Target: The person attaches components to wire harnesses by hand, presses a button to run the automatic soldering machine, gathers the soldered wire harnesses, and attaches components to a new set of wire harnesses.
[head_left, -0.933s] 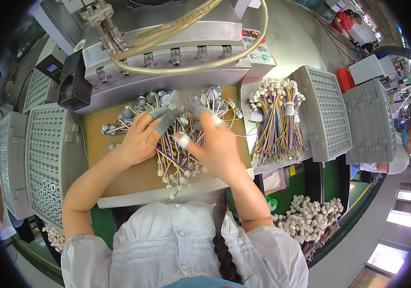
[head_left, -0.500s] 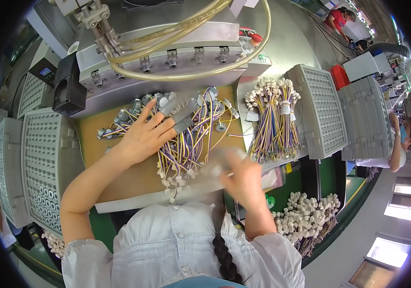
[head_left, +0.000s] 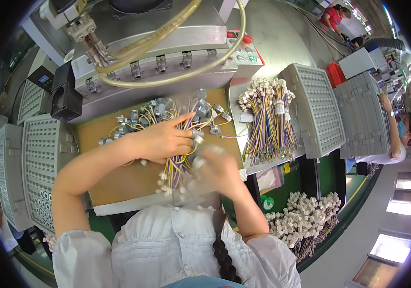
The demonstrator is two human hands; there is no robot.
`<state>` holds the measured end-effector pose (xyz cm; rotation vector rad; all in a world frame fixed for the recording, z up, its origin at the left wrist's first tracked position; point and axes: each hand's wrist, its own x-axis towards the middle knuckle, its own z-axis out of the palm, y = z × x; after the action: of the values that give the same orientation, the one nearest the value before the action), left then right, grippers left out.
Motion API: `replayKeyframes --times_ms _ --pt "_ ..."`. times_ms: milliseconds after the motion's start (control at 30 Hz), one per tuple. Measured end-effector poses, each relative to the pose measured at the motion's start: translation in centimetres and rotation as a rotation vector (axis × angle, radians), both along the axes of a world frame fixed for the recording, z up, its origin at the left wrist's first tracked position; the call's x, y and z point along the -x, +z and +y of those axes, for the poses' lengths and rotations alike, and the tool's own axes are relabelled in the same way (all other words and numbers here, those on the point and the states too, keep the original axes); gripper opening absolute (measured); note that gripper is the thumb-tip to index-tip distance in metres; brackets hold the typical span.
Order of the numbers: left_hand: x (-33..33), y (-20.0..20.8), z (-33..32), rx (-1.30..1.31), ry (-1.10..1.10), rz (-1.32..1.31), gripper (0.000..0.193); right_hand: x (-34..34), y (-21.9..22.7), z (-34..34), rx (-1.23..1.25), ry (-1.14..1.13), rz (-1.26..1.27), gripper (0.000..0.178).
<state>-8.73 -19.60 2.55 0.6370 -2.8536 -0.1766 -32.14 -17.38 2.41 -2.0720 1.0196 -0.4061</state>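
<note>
My left hand (head_left: pixel 166 140) lies across a loose pile of wire harnesses (head_left: pixel 177 165) with purple, yellow and white wires. Its fingers curl round the wires, which bunch together beneath it; the index finger reaches out and the thumb is hidden. My right hand (head_left: pixel 220 172) is close on the right, beside the wires, and motion smears its fingers. Pale coverings show on some fingertips. Small round grey motors (head_left: pixel 158 106) sit at the far end of the pile. White plugs on the near wire ends are blurred. Everything rests on a brown work board (head_left: pixel 107 175).
A metal machine with a row of clamps (head_left: pixel 161 63) stands behind the board, with a looping hose (head_left: pixel 167 82) above. Bundled harnesses (head_left: pixel 270 120) lie to the right. Grey trays (head_left: pixel 313 110) flank both sides. More white-plugged harnesses (head_left: pixel 306 218) fill a lower bin. A co-worker (head_left: pixel 400 132) is far right.
My left hand has gone from spread fingers to curled ones and shifted slightly right. The wires are drawn together beneath it. My right hand has moved left, toward the wires.
</note>
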Motion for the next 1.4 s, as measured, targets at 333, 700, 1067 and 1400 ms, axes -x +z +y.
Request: replayKeyframes --times_ms 333,700,1067,1400 --pt "-6.6 -4.1 8.3 -0.958 0.559 2.195 0.041 -7.8 -1.1 -6.4 -0.242 0.048 -0.428 0.021" --pt "-6.5 -0.9 12.3 -0.696 0.210 2.379 0.048 -18.0 7.7 -2.5 0.319 0.407 -0.374 0.031" --pt "-7.1 -0.7 13.1 -0.549 0.430 2.464 0.067 -17.0 11.3 -3.0 0.066 0.329 -0.335 0.023" --pt "-6.2 -1.1 13.1 -0.680 0.502 2.522 0.044 -18.7 6.4 -1.2 0.153 0.712 -0.265 0.039"
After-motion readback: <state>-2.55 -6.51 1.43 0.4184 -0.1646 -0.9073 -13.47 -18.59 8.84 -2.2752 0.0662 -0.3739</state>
